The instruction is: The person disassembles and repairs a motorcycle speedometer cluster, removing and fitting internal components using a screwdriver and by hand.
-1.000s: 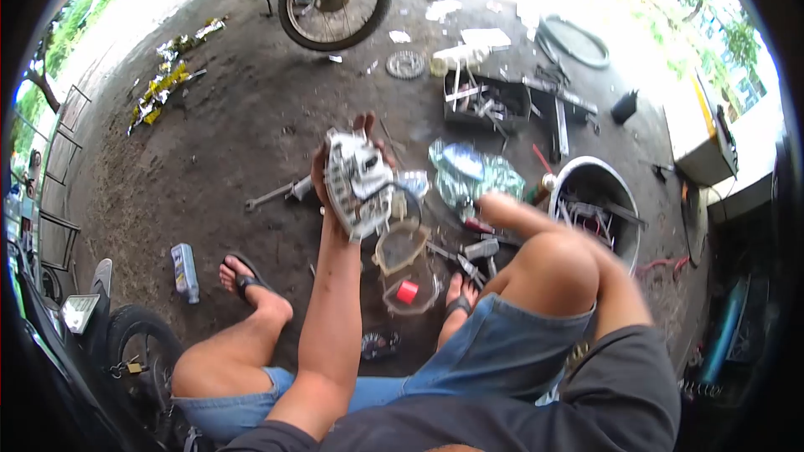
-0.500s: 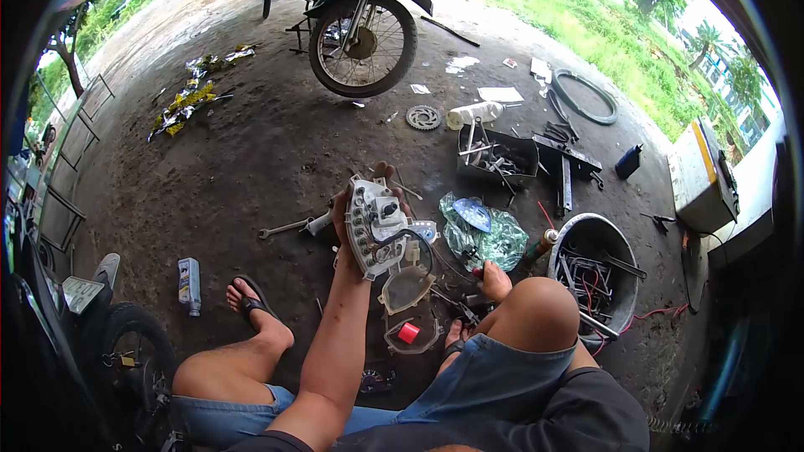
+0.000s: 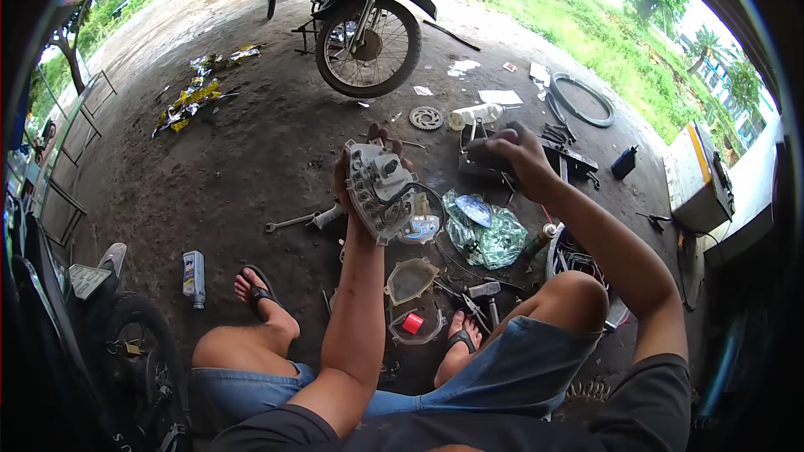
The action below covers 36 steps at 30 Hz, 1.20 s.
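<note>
My left hand [image 3: 342, 177] grips a motorcycle instrument cluster [image 3: 378, 188], its back with several round sockets and a black knob turned up toward me. A cable curves from its right side. My right hand [image 3: 521, 159] is raised over the metal toolbox [image 3: 474, 169], apart from the cluster. Its fingers are curled, and something dark at them is too blurred to name. Below the cluster lie a clear lens cover [image 3: 411, 281] and a second clear cover [image 3: 429, 333] with a red cap-like piece [image 3: 412, 323]. Green plastic wrapping [image 3: 500, 238] lies to the right.
A hammer [image 3: 485, 290] and pliers lie near my right foot. A wrench [image 3: 286, 225] and an oil bottle [image 3: 193, 279] are on the left. A sprocket [image 3: 426, 118], a clear bottle [image 3: 475, 115] and a coiled hose [image 3: 584, 100] lie farther off, near a motorcycle wheel [image 3: 368, 48].
My right hand has risen from beside the plastic wrapping, near my knee, to above the toolbox. The cluster has tilted a little in my left hand, showing more of its blue-white part.
</note>
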### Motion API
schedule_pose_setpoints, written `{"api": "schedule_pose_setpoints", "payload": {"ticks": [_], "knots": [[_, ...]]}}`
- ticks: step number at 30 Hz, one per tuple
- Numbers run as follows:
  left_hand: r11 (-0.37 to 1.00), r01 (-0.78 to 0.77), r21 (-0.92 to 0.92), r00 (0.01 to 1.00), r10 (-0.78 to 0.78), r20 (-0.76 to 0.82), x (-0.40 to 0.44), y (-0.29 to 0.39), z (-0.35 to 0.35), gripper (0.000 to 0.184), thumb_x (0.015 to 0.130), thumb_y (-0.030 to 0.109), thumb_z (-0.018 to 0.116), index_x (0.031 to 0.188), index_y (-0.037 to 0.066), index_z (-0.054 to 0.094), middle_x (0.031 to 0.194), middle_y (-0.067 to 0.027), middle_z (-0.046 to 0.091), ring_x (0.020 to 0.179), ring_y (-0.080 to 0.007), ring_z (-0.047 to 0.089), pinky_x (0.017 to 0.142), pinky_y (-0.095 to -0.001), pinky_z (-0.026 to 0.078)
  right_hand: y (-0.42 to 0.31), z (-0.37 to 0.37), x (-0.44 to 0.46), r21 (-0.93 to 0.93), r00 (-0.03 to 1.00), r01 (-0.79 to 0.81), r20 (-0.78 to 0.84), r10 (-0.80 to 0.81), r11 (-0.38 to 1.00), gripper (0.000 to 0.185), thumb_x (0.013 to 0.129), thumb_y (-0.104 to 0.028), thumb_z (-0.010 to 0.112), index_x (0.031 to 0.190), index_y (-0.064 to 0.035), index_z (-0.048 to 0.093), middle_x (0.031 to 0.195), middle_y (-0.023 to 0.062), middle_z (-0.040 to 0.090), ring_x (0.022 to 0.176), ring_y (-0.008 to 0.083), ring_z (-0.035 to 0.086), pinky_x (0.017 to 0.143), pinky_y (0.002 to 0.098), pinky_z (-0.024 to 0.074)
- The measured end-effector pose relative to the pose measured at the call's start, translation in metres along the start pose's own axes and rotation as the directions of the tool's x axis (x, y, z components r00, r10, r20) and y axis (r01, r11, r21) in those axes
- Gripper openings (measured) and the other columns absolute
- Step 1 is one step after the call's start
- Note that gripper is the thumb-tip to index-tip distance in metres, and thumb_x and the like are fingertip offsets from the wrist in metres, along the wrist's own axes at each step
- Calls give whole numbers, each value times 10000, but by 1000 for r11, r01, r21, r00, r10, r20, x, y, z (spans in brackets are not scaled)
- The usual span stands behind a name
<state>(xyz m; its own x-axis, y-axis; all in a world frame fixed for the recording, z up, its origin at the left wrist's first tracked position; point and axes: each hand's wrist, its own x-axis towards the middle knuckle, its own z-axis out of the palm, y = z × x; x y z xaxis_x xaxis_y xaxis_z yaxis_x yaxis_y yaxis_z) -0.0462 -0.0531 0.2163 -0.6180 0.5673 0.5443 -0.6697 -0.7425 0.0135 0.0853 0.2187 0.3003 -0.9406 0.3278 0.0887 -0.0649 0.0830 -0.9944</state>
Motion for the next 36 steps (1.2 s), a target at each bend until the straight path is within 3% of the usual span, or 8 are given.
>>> {"api": "schedule_pose_setpoints", "payload": {"ticks": [4,7,9,18,26,29,32,36], "knots": [[1000,-21,-10,997,22,71,6,-3,9,687,1057,487,539,1588,63,440,1523,-109,588,1441,-346,526,1164,-559,424,-37,69,-20,358,993,-6,-104,47,934,190,977,-68,704,1106,1,583,996,99,682,884,191,712,811,347,617],[1000,-19,-9,994,20,108,6,-3,10,699,1055,492,544,1595,64,428,1539,-116,573,1459,-343,504,1166,-552,416,-18,83,-15,377,989,15,-139,41,926,190,982,-55,697,1122,5,583,1033,91,671,944,181,690,885,327,594],[1000,-27,-3,1000,27,-15,1,-3,11,737,994,506,647,1560,70,468,1498,-113,557,1408,-330,543,1122,-517,443,-20,86,-17,324,993,15,-113,23,946,207,983,-56,696,1140,8,577,1034,92,671,942,183,693,878,334,598],[998,-63,-11,998,63,-2,-1,2,15,727,995,496,641,1556,66,470,1488,-116,554,1415,-324,531,1098,-530,459,-12,98,-13,228,988,103,-139,-72,968,228,971,-50,697,1148,27,575,1021,101,703,934,181,702,868,328,592],[995,-102,-13,995,102,-6,-4,-3,15,754,983,500,656,1564,68,445,1458,-113,544,1410,-321,515,1085,-554,462,-28,109,-27,511,998,-37,-26,58,859,176,1037,-70,649,1134,61,582,1142,201,746,1047,280,757,979,384,612],[997,-83,9,996,83,-41,-6,-6,10,762,992,514,647,1562,55,436,1479,-135,514,1436,-332,483,1084,-572,467,3,103,-12,415,999,-11,-32,26,910,193,1048,-96,645,1186,38,630,1138,178,767,1011,243,769,876,359,648],[997,-76,35,996,77,-33,-5,-9,9,764,1005,508,633,1572,42,421,1490,-149,508,1453,-351,469,1115,-573,455,-10,110,-21,571,999,-39,30,27,820,218,1053,-100,659,1206,54,665,1131,166,772,1003,243,773,915,364,642],[999,-40,17,996,41,-77,-5,-14,-4,788,1013,496,619,1604,29,386,1558,-165,476,1472,-384,464,1176,-595,422,13,113,-19,509,999,-5,-35,26,861,261,1014,-148,752,1186,41,699,1151,148,781,978,185,755,879,335,629]]}}
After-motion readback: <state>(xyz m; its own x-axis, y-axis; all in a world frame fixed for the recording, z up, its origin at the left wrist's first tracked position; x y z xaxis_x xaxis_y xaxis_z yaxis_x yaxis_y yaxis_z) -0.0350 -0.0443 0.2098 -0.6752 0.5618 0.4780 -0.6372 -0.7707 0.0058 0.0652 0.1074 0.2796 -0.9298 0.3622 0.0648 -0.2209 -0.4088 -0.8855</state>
